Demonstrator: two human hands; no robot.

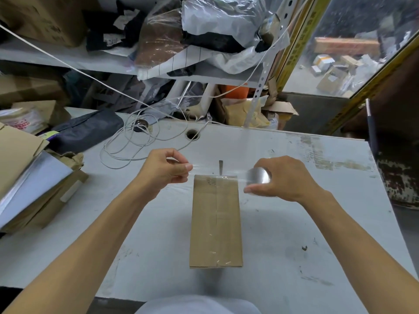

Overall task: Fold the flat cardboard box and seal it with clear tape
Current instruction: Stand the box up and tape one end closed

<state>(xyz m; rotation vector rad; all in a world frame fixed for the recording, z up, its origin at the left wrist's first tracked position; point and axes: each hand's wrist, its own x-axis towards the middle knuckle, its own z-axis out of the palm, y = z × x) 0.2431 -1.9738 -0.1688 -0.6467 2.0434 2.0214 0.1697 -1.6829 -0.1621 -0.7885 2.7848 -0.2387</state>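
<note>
A narrow brown cardboard box (216, 220) lies folded on the white table (294, 223), its long centre seam covered by a strip of clear tape. My right hand (283, 180) holds the clear tape roll (258, 175) just right of the box's far end. My left hand (167, 171) pinches the loose tape end left of that far end. A stretch of clear tape (217, 174) spans between both hands, across and just above the box's far edge.
A coiled white cable (136, 141) lies behind my left hand, near a table hole (192, 134). Stacked cardboard and plastic sheets (29, 177) fill the left side. A small blade-like object (221, 166) sits beyond the box. Cluttered shelves stand behind.
</note>
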